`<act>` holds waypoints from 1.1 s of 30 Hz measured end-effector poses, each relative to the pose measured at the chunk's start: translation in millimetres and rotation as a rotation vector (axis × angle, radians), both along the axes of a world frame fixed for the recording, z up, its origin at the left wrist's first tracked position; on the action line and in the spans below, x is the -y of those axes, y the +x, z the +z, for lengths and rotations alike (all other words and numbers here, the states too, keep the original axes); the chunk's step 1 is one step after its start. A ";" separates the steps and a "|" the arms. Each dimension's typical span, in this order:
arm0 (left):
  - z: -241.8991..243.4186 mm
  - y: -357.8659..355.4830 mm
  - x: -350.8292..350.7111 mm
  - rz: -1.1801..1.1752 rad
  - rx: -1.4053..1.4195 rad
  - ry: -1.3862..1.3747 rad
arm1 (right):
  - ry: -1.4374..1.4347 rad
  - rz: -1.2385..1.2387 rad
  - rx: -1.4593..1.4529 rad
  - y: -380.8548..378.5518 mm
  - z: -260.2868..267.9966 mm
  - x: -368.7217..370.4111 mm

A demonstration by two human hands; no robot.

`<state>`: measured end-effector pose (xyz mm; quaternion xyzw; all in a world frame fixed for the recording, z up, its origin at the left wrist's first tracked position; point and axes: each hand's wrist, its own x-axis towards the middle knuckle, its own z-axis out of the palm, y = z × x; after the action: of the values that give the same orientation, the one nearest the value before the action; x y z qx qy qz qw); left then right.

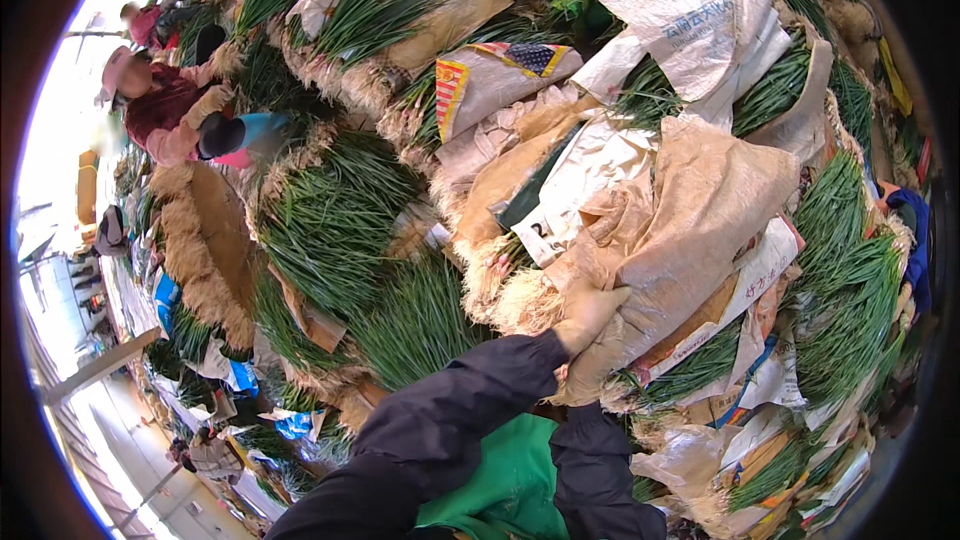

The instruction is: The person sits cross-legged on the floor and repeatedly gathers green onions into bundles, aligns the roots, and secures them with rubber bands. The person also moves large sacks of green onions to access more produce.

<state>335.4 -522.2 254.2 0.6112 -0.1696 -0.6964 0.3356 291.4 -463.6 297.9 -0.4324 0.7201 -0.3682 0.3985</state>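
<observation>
Bunches of long green stalks with pale fibrous roots, like spring onions [529, 300], lie under a tan woven plastic sack [705, 202] in front of me. My left hand [589, 315], its covering pale, is closed on the sack's gathered lower edge beside the roots. Just below it, my right hand [598, 366] in a beige work glove also holds the sack's edge; its fingertips are partly hidden. Both sleeves are black. A white printed sack [559, 202] lies partly beneath the tan one.
Heaped stalk bunches [334, 217] and sacks [682, 15] surround me. At the upper left a person [161, 109] in a pink cap and gloves bends over bunches, with another person [146, 22] beyond. Further people are at the lower left and right edge. A beam [101, 367] crosses the left.
</observation>
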 end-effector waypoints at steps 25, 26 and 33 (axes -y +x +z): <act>-122.9 327.2 159.0 0.089 0.657 -0.335 | 0.210 -0.223 -0.067 -92.0 4.0 -28.3; -157.4 337.8 163.4 0.045 0.858 -0.320 | 0.184 -0.166 -0.212 -98.2 -5.0 -22.7; -167.0 318.9 195.0 -0.398 1.333 -0.151 | 0.268 0.301 -0.897 -93.4 -53.0 61.3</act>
<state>654.4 -717.2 87.3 0.8403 -0.4962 -0.2075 0.0675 198.1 -524.9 244.9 -0.5927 0.7913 0.0116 0.1501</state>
